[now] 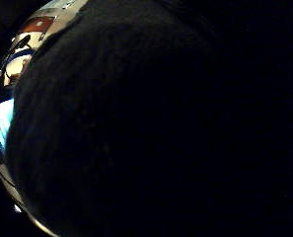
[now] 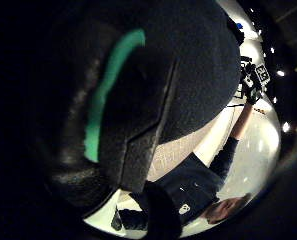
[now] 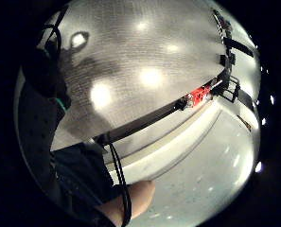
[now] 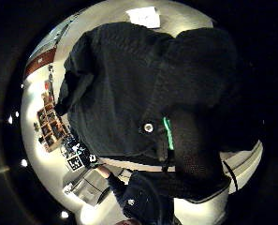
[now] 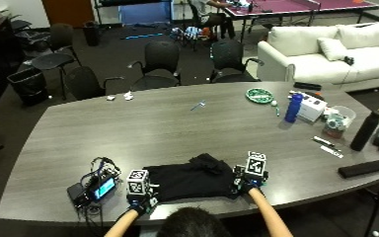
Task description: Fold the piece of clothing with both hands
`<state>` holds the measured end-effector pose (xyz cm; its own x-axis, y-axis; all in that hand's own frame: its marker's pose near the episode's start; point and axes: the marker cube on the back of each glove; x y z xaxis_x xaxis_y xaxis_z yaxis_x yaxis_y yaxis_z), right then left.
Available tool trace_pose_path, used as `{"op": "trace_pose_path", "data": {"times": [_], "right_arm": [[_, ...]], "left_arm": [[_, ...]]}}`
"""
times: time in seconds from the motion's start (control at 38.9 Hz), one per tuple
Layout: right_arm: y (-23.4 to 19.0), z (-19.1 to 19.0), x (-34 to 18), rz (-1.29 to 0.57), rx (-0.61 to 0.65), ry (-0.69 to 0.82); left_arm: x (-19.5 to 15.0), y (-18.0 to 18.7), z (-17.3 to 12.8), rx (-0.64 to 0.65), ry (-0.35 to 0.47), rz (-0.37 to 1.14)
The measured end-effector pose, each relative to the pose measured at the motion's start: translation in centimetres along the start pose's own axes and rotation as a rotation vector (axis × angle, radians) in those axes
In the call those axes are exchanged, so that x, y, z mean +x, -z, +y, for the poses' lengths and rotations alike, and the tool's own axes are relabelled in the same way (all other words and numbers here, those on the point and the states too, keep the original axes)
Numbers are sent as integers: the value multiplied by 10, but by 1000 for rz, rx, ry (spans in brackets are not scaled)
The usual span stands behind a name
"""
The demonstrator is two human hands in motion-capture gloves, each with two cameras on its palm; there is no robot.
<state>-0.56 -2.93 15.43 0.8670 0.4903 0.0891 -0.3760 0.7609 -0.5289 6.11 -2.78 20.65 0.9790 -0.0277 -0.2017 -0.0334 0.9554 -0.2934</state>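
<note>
I am seated at the near edge of a long grey tabletop, with a black piece of clothing lying mostly flat in front of me, just inside that edge. Part of it is bunched up in a small heap towards the middle of its far side.

My left hand sits at the garment's left near corner and my right hand at its right side, so the cloth is spread between them. I judge they are placed apart like this to take opposite ends and keep the fabric taut for a fold.

From the left palm, dark cloth fills almost the whole view, so that palm is pressed close against the garment. Whether its fingers curl round the fabric or lie flat on it, I cannot tell. From the right palm's thumb side, the black garment with a small metal snap spreads below, close to the palm; I cannot tell that hand's grip either.

A small device with a lit screen lies just beside my left hand near the left near corner. Well apart, towards the right far corner, stand a blue bottle and a green plate.
</note>
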Motion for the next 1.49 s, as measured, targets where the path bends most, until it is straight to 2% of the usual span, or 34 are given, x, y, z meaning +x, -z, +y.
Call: {"op": "trace_pose_path", "data": {"times": [0.15, 0.23, 0.39, 0.62, 0.72, 0.85, 0.98, 1.05, 1.13, 1.28, 1.41, 1.49], "right_arm": [[3, -12, -12, -12, 84, -17], [3, -18, -19, -31, 84, -13], [10, -37, -26, -58, 143, -55], [15, -53, -27, -133, 102, -83], [21, -61, -13, -161, 138, -109], [32, -67, 16, -177, 199, -141], [42, -70, 59, -147, 262, -290], [53, -69, 83, -161, 309, -388], [69, -67, 91, -196, 356, -412], [98, -84, 78, -210, 431, -348], [143, -41, 25, -169, 544, -217], [166, 8, -33, -86, 647, -99]], "left_arm": [[-2, 4, -2, -60, 23, 15], [0, 12, -6, -54, 8, 15], [8, 36, -20, -15, 29, 57], [19, 31, -63, 30, 160, 36], [29, 32, -69, 74, 117, 55], [43, 33, -60, 61, 101, 52], [56, 23, -51, 10, 94, 45], [72, 14, -47, 3, 17, 68], [88, 10, -45, 20, -56, 57], [95, 19, -47, 39, -68, 82], [85, 32, -54, 30, -95, 174], [75, 49, -54, 81, -139, 316]]}}
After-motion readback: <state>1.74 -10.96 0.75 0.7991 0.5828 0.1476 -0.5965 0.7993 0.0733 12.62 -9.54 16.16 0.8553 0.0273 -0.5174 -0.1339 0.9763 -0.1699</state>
